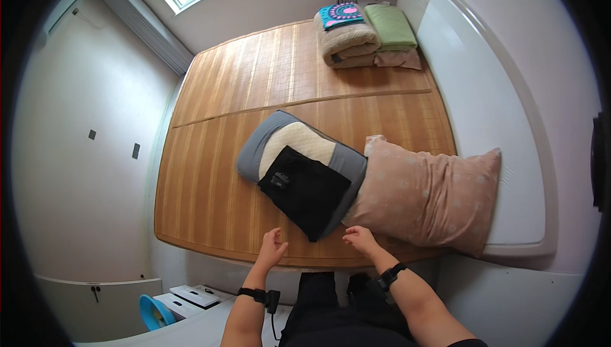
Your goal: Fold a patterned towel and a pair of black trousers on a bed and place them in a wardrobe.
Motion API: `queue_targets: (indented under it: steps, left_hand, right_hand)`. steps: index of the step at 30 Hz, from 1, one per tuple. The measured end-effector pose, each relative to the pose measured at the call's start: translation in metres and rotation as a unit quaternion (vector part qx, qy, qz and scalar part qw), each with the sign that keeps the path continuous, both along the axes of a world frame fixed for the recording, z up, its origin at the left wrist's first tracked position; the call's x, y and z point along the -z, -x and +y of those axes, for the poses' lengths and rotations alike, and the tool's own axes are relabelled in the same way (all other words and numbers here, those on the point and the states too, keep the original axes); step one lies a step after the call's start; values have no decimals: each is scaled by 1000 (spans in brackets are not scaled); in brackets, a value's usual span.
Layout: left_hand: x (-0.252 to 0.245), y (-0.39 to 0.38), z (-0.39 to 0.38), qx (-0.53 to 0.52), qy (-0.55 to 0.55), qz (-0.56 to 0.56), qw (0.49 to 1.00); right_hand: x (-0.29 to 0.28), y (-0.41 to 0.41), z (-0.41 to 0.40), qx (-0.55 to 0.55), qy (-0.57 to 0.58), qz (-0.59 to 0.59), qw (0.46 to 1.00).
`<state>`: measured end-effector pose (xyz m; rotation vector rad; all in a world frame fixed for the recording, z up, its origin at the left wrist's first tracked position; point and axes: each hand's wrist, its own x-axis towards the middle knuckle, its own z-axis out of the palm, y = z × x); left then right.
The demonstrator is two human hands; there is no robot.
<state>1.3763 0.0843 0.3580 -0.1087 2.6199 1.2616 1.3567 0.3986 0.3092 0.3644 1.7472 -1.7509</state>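
Note:
My left hand point(274, 247) hovers over the near edge of the bed, fingers slightly curled and holding nothing. To its right, my right hand point(359, 239) is also empty, close to the lower corner of a pink patterned pillow point(405, 189). Between and beyond the hands lies a folded black cloth or garment point(310, 189) with a grey print on it. It rests on a grey and cream pillow point(298, 139), whose right end touches the pink pillow. A device is strapped to each forearm.
A bamboo mat point(215, 180) covers the bed. At the far right are a rolled beige blanket point(351, 44) with a teal patterned cloth point(341, 15), and a folded green textile point(391, 27). The headboard point(482, 108) stands right. White drawers point(179, 306) and a blue basin point(155, 312) are at lower left.

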Motion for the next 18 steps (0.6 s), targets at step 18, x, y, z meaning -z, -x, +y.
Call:
queue_targets:
  steps: [18]
  left_hand:
    - [184,258,-70,69,178,-35,981]
  right_hand:
    - [118,71,-104,331,-76,-152,928]
